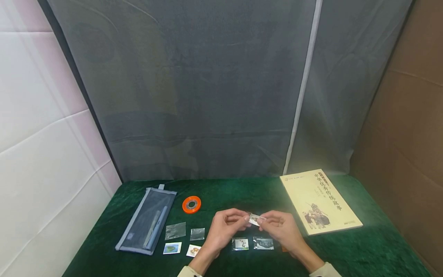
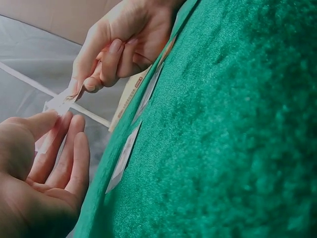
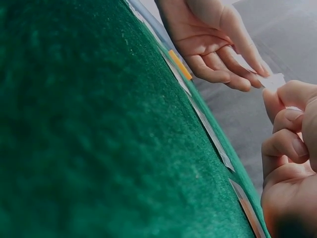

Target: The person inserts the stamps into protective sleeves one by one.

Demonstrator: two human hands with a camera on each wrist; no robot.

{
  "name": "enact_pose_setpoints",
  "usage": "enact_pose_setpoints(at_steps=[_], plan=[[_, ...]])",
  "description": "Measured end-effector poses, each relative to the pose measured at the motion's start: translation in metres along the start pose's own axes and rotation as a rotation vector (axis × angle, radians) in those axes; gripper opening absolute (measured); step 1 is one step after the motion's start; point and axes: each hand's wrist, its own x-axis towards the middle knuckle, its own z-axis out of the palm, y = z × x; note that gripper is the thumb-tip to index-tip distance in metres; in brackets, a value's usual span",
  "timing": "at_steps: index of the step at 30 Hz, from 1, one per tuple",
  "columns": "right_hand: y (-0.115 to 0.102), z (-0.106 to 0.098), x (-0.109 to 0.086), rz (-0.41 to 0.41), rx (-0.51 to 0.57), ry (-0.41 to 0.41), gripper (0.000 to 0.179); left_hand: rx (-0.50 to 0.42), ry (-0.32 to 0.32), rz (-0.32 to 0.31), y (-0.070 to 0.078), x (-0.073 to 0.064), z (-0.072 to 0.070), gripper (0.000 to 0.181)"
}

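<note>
Above the table, my two hands meet at a small white-bordered stamp (image 1: 256, 219) with a printed picture. My left hand (image 1: 221, 229) pinches a clear plastic sleeve (image 2: 41, 144) between thumb and fingers, partly hidden by them. Thumb and forefinger of my right hand (image 1: 282, 229) pinch the stamp by its edge, its other fingers curled in. Stamp and sleeve overlap between the fingertips; how far one is inside the other I cannot tell. Below the hands lie two sleeved stamps, one with a light picture (image 1: 240, 244) and one dark (image 1: 263, 243).
Left of the hands lie two clear sleeves (image 1: 175, 231), a blue-green stamp (image 1: 172, 248) and another stamp (image 1: 193, 250) partly behind the left wrist. An orange ring-shaped roll (image 1: 192, 204), a mesh pencil pouch (image 1: 147, 221) and a yellow book (image 1: 320, 202) lie around. An orange item (image 1: 284, 249) shows under the right hand.
</note>
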Motion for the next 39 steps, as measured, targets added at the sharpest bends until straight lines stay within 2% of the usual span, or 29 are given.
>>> enact_pose_setpoints(at_steps=[9,18,24,33,39], plan=[[-0.0019,0.0007,0.0003,0.054,-0.02,0.057,0.012,0.016,0.007,0.004,0.0009,-0.0004,0.0007,0.022],[-0.0016,0.0028,-0.0001,0.016,-0.022,0.023,0.011,0.038,0.032,0.012,-0.0004,-0.0003,0.0017,0.022],[-0.0011,0.0025,-0.0015,0.014,-0.023,-0.008,0.012,0.046,0.022,0.008,-0.0021,-0.0006,0.0033,0.02],[0.0025,-0.0007,-0.0012,0.006,0.024,0.043,0.013,0.019,0.033,0.009,-0.0035,0.0001,0.0028,0.022],[0.0035,-0.0006,-0.0006,-0.007,-0.021,0.03,0.011,-0.002,0.008,-0.002,-0.0023,-0.0011,0.0043,0.026]])
